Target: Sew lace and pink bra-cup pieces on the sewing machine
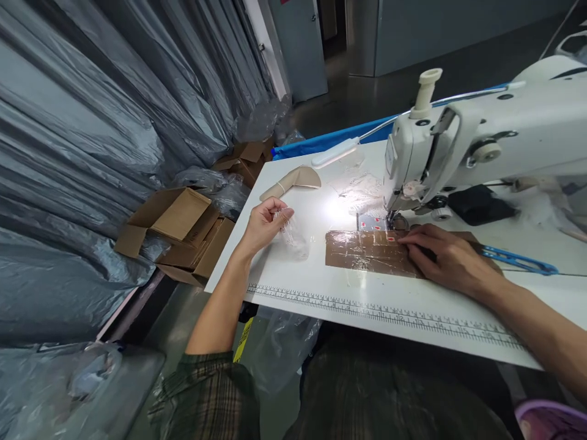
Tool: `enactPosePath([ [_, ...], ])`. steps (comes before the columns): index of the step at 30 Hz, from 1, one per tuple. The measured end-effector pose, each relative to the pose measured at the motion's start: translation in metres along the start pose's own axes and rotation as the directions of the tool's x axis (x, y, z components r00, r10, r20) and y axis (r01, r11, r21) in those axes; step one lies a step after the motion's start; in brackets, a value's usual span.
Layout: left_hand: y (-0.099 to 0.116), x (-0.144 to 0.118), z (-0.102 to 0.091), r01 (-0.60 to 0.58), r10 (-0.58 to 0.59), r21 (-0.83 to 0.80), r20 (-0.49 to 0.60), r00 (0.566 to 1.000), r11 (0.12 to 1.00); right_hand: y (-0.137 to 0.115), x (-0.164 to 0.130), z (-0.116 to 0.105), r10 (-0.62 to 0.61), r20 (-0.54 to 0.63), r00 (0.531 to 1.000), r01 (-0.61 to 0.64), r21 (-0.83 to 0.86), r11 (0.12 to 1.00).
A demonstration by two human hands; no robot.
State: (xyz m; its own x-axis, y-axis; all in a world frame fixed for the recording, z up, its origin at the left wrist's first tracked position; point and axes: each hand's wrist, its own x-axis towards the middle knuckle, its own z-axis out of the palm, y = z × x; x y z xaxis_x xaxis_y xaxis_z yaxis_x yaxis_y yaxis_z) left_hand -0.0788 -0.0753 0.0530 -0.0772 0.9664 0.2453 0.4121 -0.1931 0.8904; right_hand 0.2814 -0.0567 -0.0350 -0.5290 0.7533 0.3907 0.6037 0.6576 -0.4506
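Over the left part of the white table, my left hand is closed in a pinch on a sheer white lace piece, which hangs from the fingertips. My right hand rests by the brown tape-covered sheet, just in front of the sewing machine. Its thumb and forefinger come together at the sheet's edge near the needle; whatever is between them is too small to make out. Small red marks dot the metal plate under the needle. More white lace lies behind it, left of the machine head.
A bent beige cardboard piece lies at the table's back left. Blue thread snips sit right of my right hand. A measuring tape strip runs along the front edge. Open cardboard boxes stand on the floor at left.
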Motion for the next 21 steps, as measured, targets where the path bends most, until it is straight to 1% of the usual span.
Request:
enactPosePath([
  [3, 0.017, 0.001, 0.021, -0.016, 0.016, 0.003, 0.041, 0.999, 1.000, -0.001, 0.001, 0.002, 0.001, -0.001, 1.000, -0.001, 0.036, 0.999],
  [4, 0.023, 0.001, 0.028, -0.022, 0.022, -0.002, 0.077, 0.997, 1.000, -0.001, 0.001, 0.002, -0.010, -0.007, 1.000, 0.010, 0.055, 0.998],
  [6, 0.036, 0.001, 0.045, -0.020, 0.024, -0.021, 0.193, 0.981, 1.000, -0.003, 0.002, 0.000, -0.032, -0.020, 0.999, 0.034, 0.126, 0.991],
  [7, 0.043, 0.001, 0.054, -0.015, 0.023, -0.032, 0.261, 0.965, 0.999, -0.005, 0.001, -0.001, -0.034, -0.029, 0.999, 0.039, 0.181, 0.983],
  [9, 0.051, 0.002, 0.074, 0.007, 0.015, -0.054, 0.402, 0.916, 0.999, -0.010, 0.001, -0.005, -0.028, -0.008, 1.000, 0.029, 0.340, 0.940],
  [11, 0.053, 0.005, 0.094, 0.031, 0.014, -0.077, 0.526, 0.851, 0.997, -0.017, 0.001, -0.008, -0.024, 0.067, 0.997, -0.016, 0.544, 0.839],
  [12, 0.050, 0.008, 0.104, 0.032, 0.019, -0.079, 0.572, 0.820, 0.996, -0.019, 0.001, -0.009, -0.023, 0.113, 0.993, -0.053, 0.630, 0.775],
  [13, 0.046, 0.012, 0.112, 0.014, 0.028, -0.064, 0.602, 0.798, 0.998, -0.021, 0.001, -0.009, -0.014, 0.158, 0.987, -0.100, 0.692, 0.715],
  [14, 0.039, 0.017, 0.120, -0.028, 0.040, -0.029, 0.606, 0.795, 0.999, -0.022, 0.001, -0.008, 0.010, 0.190, 0.982, -0.147, 0.725, 0.672],
  [15, 0.032, 0.023, 0.125, -0.088, 0.054, 0.030, 0.586, 0.809, 0.996, -0.022, 0.002, -0.006, 0.050, 0.207, 0.977, -0.188, 0.732, 0.655],
  [16, 0.023, 0.029, 0.127, -0.156, 0.072, 0.109, 0.548, 0.834, 0.982, -0.021, 0.003, -0.005, 0.103, 0.200, 0.974, -0.217, 0.716, 0.663],
  [17, 0.015, 0.034, 0.128, -0.220, 0.095, 0.198, 0.499, 0.861, 0.955, -0.020, 0.004, -0.004, 0.164, 0.166, 0.972, -0.234, 0.685, 0.690],
  [18, 0.008, 0.038, 0.126, -0.276, 0.124, 0.279, 0.459, 0.880, 0.920, -0.018, 0.006, -0.004, 0.225, 0.110, 0.968, -0.243, 0.639, 0.730],
  [19, 0.002, 0.041, 0.122, -0.322, 0.156, 0.345, 0.431, 0.888, 0.881, -0.016, 0.007, -0.004, 0.276, 0.040, 0.960, -0.248, 0.580, 0.776],
  [20, -0.003, 0.043, 0.116, -0.364, 0.187, 0.389, 0.423, 0.887, 0.846, -0.014, 0.008, -0.005, 0.311, -0.027, 0.950, -0.254, 0.512, 0.821],
  [21, -0.005, 0.043, 0.110, -0.406, 0.216, 0.416, 0.432, 0.876, 0.814, -0.013, 0.009, -0.006, 0.326, -0.080, 0.942, -0.258, 0.448, 0.856],
])
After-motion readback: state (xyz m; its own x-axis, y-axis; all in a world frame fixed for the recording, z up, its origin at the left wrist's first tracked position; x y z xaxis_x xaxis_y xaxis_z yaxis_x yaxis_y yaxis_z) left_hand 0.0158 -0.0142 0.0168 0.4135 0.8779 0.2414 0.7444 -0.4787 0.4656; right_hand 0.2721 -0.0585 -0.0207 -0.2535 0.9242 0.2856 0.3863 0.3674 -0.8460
